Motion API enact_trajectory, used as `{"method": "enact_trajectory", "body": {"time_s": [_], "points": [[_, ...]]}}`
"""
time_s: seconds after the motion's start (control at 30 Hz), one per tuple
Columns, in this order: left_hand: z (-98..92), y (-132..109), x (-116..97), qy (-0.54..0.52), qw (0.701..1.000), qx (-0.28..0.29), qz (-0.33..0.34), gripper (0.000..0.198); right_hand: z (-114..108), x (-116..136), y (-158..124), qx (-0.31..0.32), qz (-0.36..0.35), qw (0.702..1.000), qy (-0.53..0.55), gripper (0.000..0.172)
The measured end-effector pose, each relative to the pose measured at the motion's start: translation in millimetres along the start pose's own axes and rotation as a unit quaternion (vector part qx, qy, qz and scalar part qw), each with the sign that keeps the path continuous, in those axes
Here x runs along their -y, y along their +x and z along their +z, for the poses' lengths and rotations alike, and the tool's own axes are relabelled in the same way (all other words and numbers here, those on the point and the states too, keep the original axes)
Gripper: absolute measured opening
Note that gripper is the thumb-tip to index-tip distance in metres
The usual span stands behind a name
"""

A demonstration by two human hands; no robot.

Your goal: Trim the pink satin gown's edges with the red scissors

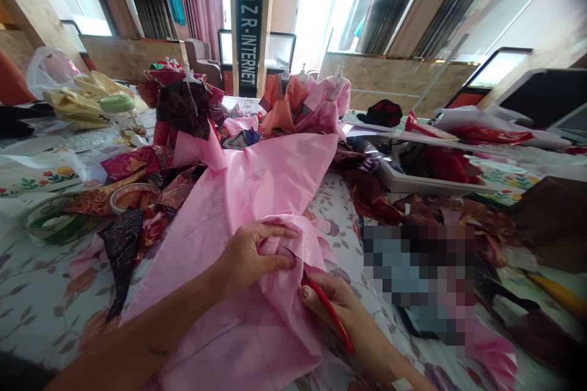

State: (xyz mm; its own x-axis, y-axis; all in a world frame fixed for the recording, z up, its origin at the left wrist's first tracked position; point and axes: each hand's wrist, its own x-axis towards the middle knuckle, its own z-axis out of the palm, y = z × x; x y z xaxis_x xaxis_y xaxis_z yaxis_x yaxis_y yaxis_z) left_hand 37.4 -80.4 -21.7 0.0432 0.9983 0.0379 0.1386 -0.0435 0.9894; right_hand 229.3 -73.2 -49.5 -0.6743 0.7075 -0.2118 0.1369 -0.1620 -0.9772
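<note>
A large sheet of shiny pink fabric [257, 195] lies spread over the flowered tablecloth [41, 299]. My left hand [250, 256] pinches a bunched fold of it, fingers closed on the cloth. Just to its right, my right hand [337, 302] grips red-handled scissors [328, 308], whose blades reach into the fold under the cloth. The blade tips are hidden by the fabric.
Scraps of patterned brocade [137, 195] and tape rolls [131, 195] lie at the left. Small dressed dolls [293, 103] stand at the table's back. A tray of red and dark fabric [426, 171] sits at the right, beside a blurred patch.
</note>
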Motion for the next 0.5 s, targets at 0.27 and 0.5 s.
{"method": "enact_trajectory", "body": {"time_s": [0.27, 0.5], "points": [[-0.6, -0.7, -0.4, 0.015, 1.0, -0.012, 0.02, 0.039, -1.7, -5.3, 2.0, -0.028, 0.024, 0.999, -0.012, 0.05], [-3.2, -0.2, 0.4, 0.003, 1.0, -0.002, 0.016, 0.039, -0.8, -7.7, 3.4, -0.039, 0.031, 0.999, 0.002, 0.053]]}}
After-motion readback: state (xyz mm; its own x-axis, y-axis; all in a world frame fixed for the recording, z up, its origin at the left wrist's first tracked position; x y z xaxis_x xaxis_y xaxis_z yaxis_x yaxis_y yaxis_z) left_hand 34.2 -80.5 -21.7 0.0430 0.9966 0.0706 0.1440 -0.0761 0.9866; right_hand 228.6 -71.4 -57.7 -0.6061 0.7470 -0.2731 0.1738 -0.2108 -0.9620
